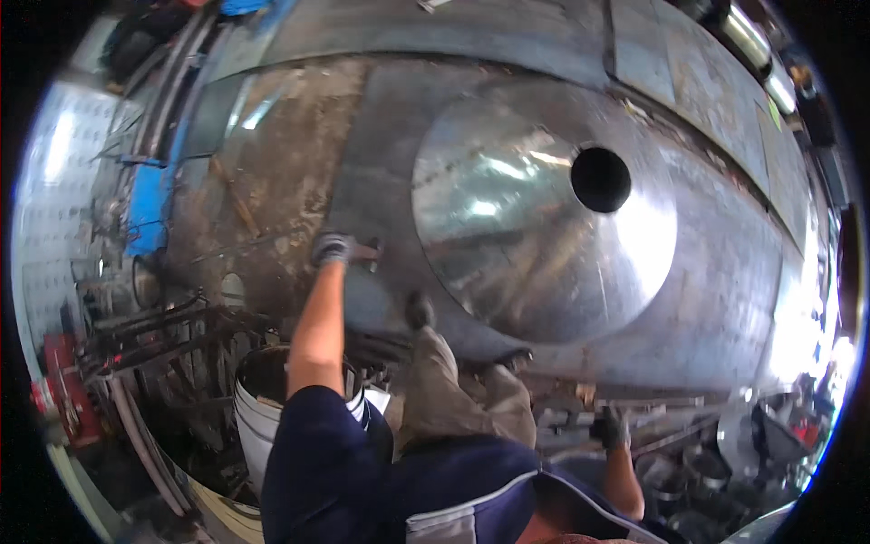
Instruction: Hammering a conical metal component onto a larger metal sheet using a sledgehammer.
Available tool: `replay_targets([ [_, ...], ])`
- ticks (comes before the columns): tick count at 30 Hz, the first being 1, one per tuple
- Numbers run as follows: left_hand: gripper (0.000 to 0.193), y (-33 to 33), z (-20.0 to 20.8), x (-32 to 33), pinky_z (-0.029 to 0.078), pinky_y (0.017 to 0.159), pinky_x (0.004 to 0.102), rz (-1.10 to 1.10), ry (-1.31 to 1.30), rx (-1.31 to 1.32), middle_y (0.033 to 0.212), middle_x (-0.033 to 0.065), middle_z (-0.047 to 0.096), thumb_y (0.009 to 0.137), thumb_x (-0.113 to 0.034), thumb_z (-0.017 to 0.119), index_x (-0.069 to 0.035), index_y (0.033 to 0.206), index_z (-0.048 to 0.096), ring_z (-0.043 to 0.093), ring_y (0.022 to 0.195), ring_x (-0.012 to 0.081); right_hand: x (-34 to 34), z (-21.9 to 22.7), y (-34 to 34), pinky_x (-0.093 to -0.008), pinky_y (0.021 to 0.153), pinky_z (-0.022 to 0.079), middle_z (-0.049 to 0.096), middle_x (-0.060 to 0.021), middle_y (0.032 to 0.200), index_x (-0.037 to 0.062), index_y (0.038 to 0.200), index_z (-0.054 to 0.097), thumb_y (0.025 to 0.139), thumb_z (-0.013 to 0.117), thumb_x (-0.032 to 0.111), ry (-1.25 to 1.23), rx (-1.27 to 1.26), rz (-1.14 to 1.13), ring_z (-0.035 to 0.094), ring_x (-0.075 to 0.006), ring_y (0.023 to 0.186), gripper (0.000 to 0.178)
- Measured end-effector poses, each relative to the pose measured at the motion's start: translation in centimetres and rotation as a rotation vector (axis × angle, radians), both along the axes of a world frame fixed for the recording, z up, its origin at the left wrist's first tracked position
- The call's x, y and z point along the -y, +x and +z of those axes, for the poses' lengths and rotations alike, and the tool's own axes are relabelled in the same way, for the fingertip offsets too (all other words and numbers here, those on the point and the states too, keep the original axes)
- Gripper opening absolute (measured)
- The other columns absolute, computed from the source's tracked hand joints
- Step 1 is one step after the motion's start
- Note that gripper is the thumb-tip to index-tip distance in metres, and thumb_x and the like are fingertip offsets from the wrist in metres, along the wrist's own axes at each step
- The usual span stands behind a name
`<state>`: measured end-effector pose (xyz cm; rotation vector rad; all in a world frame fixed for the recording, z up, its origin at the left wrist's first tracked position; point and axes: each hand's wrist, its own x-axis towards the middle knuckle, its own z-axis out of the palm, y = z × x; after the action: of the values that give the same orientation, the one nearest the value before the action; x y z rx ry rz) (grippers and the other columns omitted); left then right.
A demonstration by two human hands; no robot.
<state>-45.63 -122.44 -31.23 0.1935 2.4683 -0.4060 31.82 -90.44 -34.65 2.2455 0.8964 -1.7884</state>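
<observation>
My left hand [333, 247], in a grey glove, is stretched out ahead over the metal floor plate. Its fingers are wrapped round a hammer [372, 255], whose head points to the right. To the right of the hammer lies a large shiny sheet-metal cone [507, 245] with a round dark hole at its top. My right hand [612, 429], in a dark glove, is low at my right side, near long metal bars. It is small and dark there, and I cannot see whether it holds anything.
My shoes [420, 310] stand close to the cone's near edge. A white bucket [254, 408] is beside my left arm, with a tangle of metal frames further left. A wooden stick [234, 195] lies on the stained floor. Metal scrap and round parts [707, 467] crowd the lower right.
</observation>
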Motion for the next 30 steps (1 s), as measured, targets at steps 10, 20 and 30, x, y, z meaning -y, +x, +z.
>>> replay_targets([
  [10, 0.056, -4.4, -6.9, -0.8, 0.054, 0.094, 0.0524, 0.193, 0.364, -0.203, 0.120, 0.0223, 0.070, 0.089, -0.059, 0.058, -0.011, 0.114, 0.075, 0.067, 0.113, 0.0405, 10.7, -0.3, -6.8, -0.0385, 0.048, 0.044, 0.062, -0.0063, 0.067, 0.0087, 0.088, 0.066, 0.096, 0.060, 0.061, 0.025, 0.011, 0.352, 0.058, -0.0213, 0.053, 0.053],
  [20, 0.068, -6.2, -6.3, 11.6, 0.049, 0.102, 0.0504, 0.336, 0.500, -0.334, 0.137, 0.0244, 0.060, 0.097, -0.053, 0.054, -0.002, 0.141, 0.056, 0.059, 0.125, 0.0415, -14.1, -13.0, -32.1, -0.0463, 0.111, 0.043, 0.060, -0.0269, 0.141, -0.0045, 0.139, 0.058, 0.095, 0.057, 0.066, 0.716, 0.018, 1.080, 0.055, -0.0414, 0.134, 0.083],
  [30, 0.046, -9.4, -10.0, 23.9, 0.055, 0.088, 0.0416, 0.260, 0.660, -0.324, 0.119, 0.0190, 0.069, 0.092, -0.033, 0.070, -0.007, 0.130, 0.064, 0.066, 0.110, 0.0329, -24.2, -21.5, -46.8, -0.0507, 0.113, 0.038, 0.065, -0.0227, 0.131, 0.0094, 0.140, 0.057, 0.083, 0.073, 0.061, 0.988, 0.089, 1.179, 0.057, -0.0404, 0.128, 0.078],
])
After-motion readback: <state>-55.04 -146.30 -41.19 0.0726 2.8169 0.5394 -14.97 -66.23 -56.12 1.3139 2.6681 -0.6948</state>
